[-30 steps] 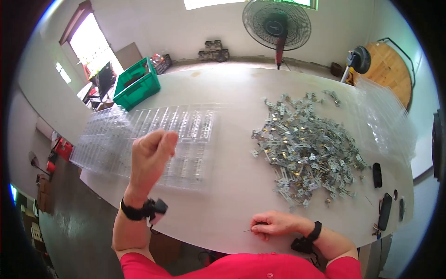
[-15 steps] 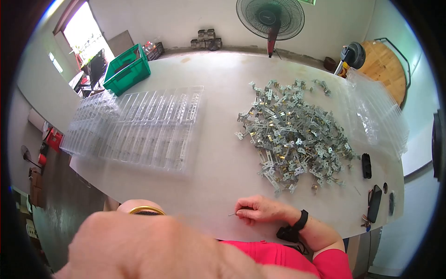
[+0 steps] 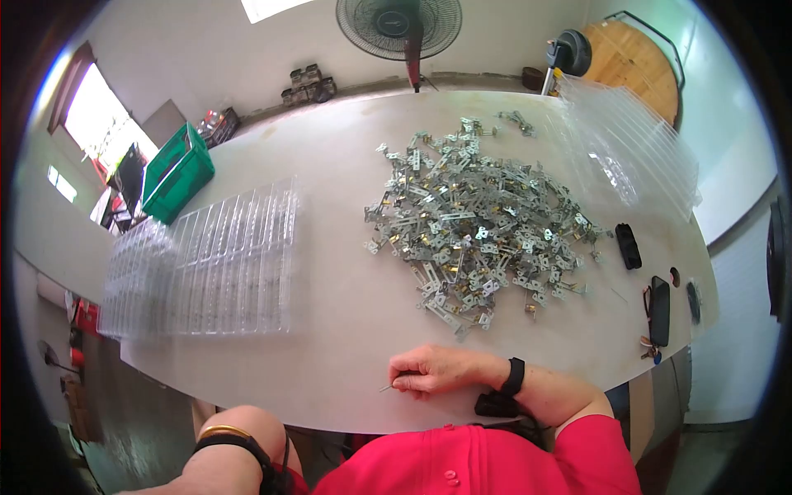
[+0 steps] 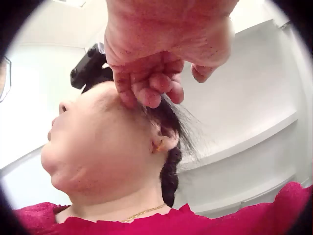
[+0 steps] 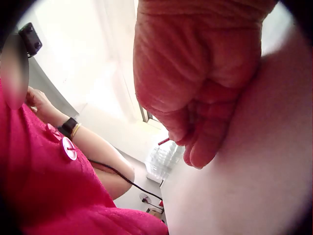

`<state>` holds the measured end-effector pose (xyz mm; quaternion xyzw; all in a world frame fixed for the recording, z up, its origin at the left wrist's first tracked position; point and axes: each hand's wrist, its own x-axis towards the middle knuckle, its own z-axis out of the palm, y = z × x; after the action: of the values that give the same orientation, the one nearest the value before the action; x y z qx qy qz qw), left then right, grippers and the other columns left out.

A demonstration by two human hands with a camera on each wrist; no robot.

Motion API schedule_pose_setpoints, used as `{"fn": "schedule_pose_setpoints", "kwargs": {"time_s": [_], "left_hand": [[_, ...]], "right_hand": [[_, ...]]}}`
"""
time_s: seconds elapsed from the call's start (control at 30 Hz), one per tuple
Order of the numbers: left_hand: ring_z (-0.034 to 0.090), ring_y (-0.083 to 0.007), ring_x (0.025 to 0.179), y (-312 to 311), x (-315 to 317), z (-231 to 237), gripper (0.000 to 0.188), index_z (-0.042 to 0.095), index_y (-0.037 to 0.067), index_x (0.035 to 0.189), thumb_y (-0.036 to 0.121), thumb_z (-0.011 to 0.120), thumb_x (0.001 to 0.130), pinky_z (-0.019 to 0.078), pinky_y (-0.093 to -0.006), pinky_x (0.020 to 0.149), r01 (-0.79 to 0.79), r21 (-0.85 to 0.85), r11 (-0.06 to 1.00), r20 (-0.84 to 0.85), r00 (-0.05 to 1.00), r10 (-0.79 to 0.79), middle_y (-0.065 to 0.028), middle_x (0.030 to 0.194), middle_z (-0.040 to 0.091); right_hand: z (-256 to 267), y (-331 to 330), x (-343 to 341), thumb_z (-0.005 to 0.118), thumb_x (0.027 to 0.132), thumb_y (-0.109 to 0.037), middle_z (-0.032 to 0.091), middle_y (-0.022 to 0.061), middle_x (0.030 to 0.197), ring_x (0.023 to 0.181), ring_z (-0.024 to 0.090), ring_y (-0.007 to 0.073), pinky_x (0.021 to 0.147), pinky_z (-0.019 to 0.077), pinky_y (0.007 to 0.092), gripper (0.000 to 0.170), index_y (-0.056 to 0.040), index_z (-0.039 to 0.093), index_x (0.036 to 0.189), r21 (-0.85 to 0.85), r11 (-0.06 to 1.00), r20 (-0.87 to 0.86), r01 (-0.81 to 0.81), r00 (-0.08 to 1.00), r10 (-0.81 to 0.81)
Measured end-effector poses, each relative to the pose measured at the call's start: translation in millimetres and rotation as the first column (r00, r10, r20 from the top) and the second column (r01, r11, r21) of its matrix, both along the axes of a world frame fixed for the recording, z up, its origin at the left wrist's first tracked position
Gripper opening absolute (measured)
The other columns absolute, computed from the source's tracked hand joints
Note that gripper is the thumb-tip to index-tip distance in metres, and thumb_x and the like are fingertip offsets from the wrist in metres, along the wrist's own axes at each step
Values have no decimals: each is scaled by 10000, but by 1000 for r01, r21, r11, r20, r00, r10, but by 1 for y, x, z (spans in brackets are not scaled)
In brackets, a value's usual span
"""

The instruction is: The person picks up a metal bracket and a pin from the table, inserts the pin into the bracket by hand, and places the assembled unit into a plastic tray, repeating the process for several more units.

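Note:
My right hand [image 3: 433,369] rests at the table's near edge, in front of the heap of metal parts [image 3: 487,223], and grips a small thin rod [image 3: 385,388]. A short length of the rod [image 5: 164,141] sticks out past the fingers in the right wrist view; the rest is hidden in the hand. My left hand [image 4: 166,54] is raised to the side of the head, its loosely bent fingers at the hair by the temple, above the ear [image 4: 166,139]. The thumb stands apart from the fingers. In the head view only the left forearm [image 3: 227,462] shows.
Clear plastic trays [image 3: 231,264] lie at the left of the table [image 3: 338,247], with a green crate [image 3: 180,173] behind them. More clear plastic sheets [image 3: 635,148] lie at the back right. A black phone [image 3: 659,311] and a black case [image 3: 628,246] are at the right.
My left hand has risen from over the plastic trays, past the head camera, to the side of the head. The head view has turned; my right hand still holds the rod.

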<state>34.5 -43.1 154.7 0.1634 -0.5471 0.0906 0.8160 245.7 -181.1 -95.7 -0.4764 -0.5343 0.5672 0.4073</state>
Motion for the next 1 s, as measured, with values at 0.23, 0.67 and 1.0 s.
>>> {"fn": "schedule_pose_setpoints", "kwargs": {"time_s": [0.23,0.67,1.0], "left_hand": [[502,-187,516,2,98,-45,458,526,67,703,357,445,1048,365,-383,439,-418,408,812,-218,819,531,-67,643,567],[575,-301,918,18,203,-206,141,656,61,948,92,703,819,460,-408,839,-454,768,-452,639,505,580,-91,906,596],[529,-252,930,16,192,-212,221,587,65,853,133,733,701,400,-366,828,-479,621,-620,778,476,410,-65,883,541]], "right_hand": [[-8,-1,2,579,982,-120,605,44,737,630,608,118,585,494,292,105,-16,585,967,66,997,-59,-42,997,46],[-5,-5,15,604,955,-185,622,22,806,750,584,120,696,464,286,143,-46,636,956,79,981,-109,-176,977,184],[-4,-2,21,610,958,-210,654,25,880,830,593,121,761,469,297,168,-47,642,979,47,963,-163,-266,949,270]]}}
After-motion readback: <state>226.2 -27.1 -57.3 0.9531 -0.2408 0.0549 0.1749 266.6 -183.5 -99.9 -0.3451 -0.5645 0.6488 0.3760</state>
